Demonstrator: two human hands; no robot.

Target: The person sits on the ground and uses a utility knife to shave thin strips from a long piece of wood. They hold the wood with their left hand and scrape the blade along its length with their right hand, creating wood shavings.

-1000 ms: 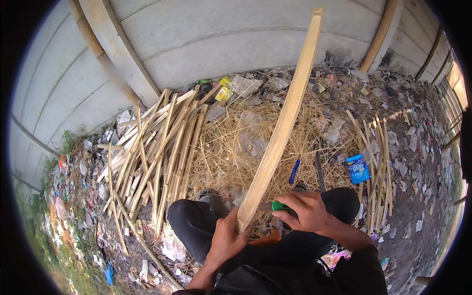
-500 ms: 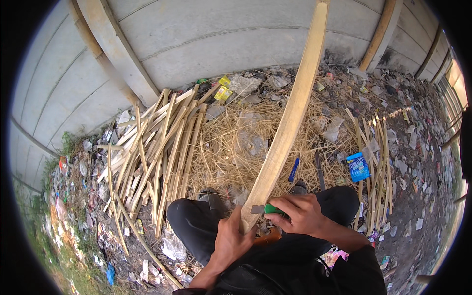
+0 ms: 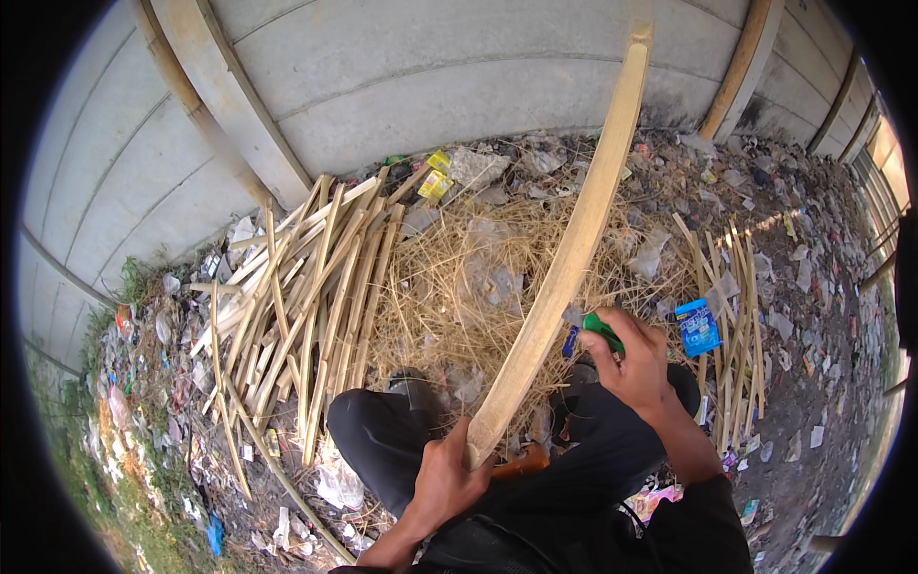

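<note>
A long, pale bamboo slat [image 3: 559, 277] rises from my lap and leans away toward the wall. My left hand [image 3: 449, 478] is closed round its near end. My right hand [image 3: 631, 359] grips a green-handled knife [image 3: 604, 333]. Its short grey blade points left, close to the slat's right edge about midway up; whether it touches cannot be made out. Just below the blade, a blue object [image 3: 571, 342] lies on the straw, partly covered. An orange-brown object [image 3: 521, 463] shows between my legs, mostly hidden.
A heap of bamboo slats [image 3: 306, 297] lies to the left, with a smaller bundle [image 3: 736, 335] at the right beside a blue packet [image 3: 697, 326]. Straw-like shavings [image 3: 449, 287] cover the middle ground. Litter surrounds them, and a concrete wall [image 3: 430, 77] stands behind.
My right hand has moved up and right with the knife, from the slat's near end to about its middle. The slat's far end has shifted slightly right.
</note>
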